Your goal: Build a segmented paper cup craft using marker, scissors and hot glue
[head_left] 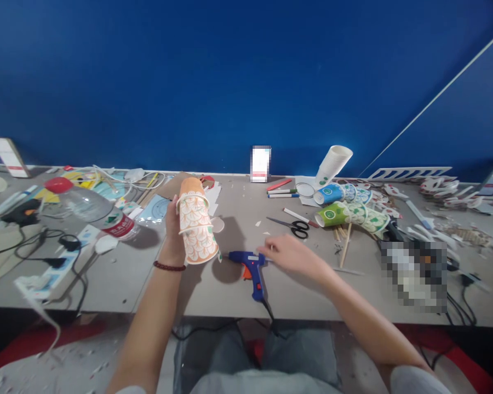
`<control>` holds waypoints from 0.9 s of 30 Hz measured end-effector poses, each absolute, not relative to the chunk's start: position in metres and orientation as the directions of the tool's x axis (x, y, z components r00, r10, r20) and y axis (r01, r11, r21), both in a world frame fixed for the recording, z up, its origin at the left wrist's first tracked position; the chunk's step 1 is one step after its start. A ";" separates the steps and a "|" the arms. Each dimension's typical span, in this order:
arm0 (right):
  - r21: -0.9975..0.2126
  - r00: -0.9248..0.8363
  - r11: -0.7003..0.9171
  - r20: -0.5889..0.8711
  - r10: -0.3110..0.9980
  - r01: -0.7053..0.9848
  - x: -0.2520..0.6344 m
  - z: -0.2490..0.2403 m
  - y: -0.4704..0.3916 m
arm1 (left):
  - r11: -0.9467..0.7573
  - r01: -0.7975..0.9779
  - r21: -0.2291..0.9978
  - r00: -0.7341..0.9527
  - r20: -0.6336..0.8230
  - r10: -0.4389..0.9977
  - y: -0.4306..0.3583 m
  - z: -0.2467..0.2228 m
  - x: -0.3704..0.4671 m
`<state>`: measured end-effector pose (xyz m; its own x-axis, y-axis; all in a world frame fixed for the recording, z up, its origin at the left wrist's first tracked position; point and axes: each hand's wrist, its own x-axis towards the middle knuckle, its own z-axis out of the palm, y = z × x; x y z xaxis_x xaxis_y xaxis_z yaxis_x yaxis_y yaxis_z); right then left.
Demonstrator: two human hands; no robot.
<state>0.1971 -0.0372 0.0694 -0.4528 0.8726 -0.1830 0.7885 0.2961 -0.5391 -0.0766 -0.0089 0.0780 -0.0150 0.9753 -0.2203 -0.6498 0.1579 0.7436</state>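
Observation:
My left hand (172, 235) is wrapped round a stack of orange-and-white paper cups (197, 227). Scale-like paper pieces cover the cups in rows, and the stack tilts with its wide rim toward me. To its right, a blue hot glue gun (250, 262) with an orange trigger lies on the table, nozzle toward the cups. My right hand (298, 256) is at the rear of the gun, fingers pinched together on what looks like the pale end of a glue stick (268, 260); the fingertips partly hide it.
Black scissors (299, 227), markers (282, 195), a white cup stack (334, 161), blue cups (340, 193) and green cups (353, 216) lie to the right. A water bottle (94, 210) and a power strip (69, 268) stand left. A phone (260, 164) leans against the blue wall.

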 end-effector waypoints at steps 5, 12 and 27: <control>-0.548 -0.332 0.278 0.002 0.943 0.789 0.217 0.050 0.002 | 0.197 -0.690 0.697 0.071 -0.205 0.976 -0.009 0.070 -0.061; -0.515 -0.369 0.338 0.045 0.928 0.788 0.214 0.017 0.008 | 0.208 -0.688 0.695 0.098 -0.195 0.976 -0.007 0.062 -0.056; -0.443 -0.329 0.326 0.073 0.942 0.835 0.209 0.008 0.009 | 0.197 -0.691 0.696 0.092 -0.185 0.978 -0.009 0.064 -0.053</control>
